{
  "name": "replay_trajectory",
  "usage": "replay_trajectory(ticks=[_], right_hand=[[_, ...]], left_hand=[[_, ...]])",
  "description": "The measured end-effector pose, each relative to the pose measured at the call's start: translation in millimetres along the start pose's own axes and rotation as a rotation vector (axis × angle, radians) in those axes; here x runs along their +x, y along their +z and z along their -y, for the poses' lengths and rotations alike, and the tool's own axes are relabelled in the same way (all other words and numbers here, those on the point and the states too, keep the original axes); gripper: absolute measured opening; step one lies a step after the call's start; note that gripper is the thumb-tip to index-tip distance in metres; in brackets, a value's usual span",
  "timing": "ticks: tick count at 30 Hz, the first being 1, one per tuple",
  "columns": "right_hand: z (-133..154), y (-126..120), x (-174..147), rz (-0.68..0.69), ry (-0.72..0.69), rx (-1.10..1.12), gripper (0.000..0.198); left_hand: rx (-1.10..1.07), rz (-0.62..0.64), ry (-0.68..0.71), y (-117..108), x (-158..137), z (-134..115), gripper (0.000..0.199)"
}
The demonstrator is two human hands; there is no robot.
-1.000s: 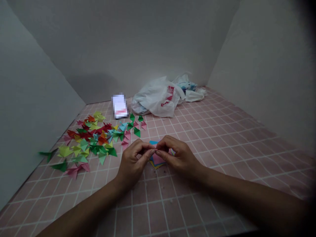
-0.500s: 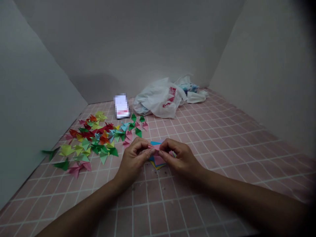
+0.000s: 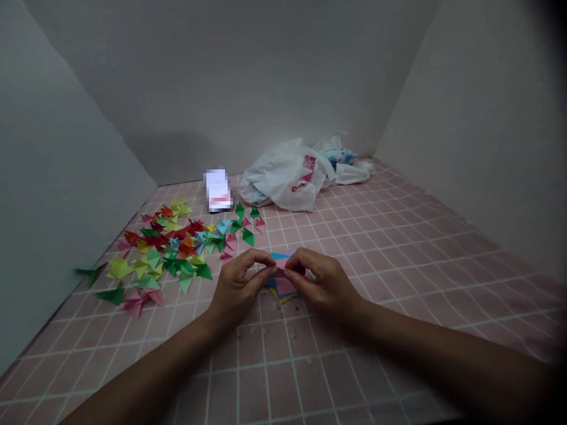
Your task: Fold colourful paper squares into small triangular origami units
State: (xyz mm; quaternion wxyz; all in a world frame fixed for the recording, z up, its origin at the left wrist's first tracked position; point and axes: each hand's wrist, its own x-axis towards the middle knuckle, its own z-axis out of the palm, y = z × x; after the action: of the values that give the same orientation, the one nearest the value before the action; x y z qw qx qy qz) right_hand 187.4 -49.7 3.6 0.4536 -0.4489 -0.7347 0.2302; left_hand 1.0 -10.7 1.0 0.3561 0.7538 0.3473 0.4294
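Between my hands is a small piece of pink origami paper [image 3: 281, 264], mostly covered by the fingertips, so its folds are hard to make out. My left hand [image 3: 240, 284] pinches its left side with thumb and forefinger. On the other side, my right hand [image 3: 322, 282] grips it the same way, and the two thumbs nearly meet. Directly beneath lies a loose stack of coloured paper squares [image 3: 286, 288], with pink, blue and yellow edges showing. To the left of my hands, many folded paper cranes [image 3: 177, 241] in red, green, yellow, blue and pink lie scattered.
A phone [image 3: 218, 190] with a lit, blurred screen leans behind the cranes. White plastic bags [image 3: 283, 174] with red print lie against the back wall [image 3: 274, 71]. Pale walls close in the pink tiled surface [image 3: 398, 254] on both sides.
My left thumb and forefinger have straightened a little and drawn together along the pink paper's edge. My right hand has barely shifted; the stack and cranes stay put.
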Motion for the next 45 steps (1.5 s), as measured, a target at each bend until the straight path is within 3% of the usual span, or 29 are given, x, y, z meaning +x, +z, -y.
replay_trajectory(ticks=[15, 24, 32, 45], right_hand=[[-0.9, -3.4, 3.6, 0.001, -0.082, -0.047, 0.013], [-1.0, -2.9, 3.1, 0.021, -0.043, -0.044, 0.013], [1.1, -5.5, 3.1, 0.017, -0.109, -0.117, 0.015], [-1.3, -4.1, 4.5, 0.026, -0.066, -0.023, 0.014]], left_hand=[[0.056, 0.017, 0.072, -3.8, -0.1, 4.1, 0.009], [0.109, 0.046, 0.055, -4.3, 1.4, 1.3, 0.004], [0.205, 0.068, 0.042, -6.3, 1.7, -0.4, 0.002], [-0.424, 0.022, -0.332, 0.7, 8.0, -8.6, 0.015]])
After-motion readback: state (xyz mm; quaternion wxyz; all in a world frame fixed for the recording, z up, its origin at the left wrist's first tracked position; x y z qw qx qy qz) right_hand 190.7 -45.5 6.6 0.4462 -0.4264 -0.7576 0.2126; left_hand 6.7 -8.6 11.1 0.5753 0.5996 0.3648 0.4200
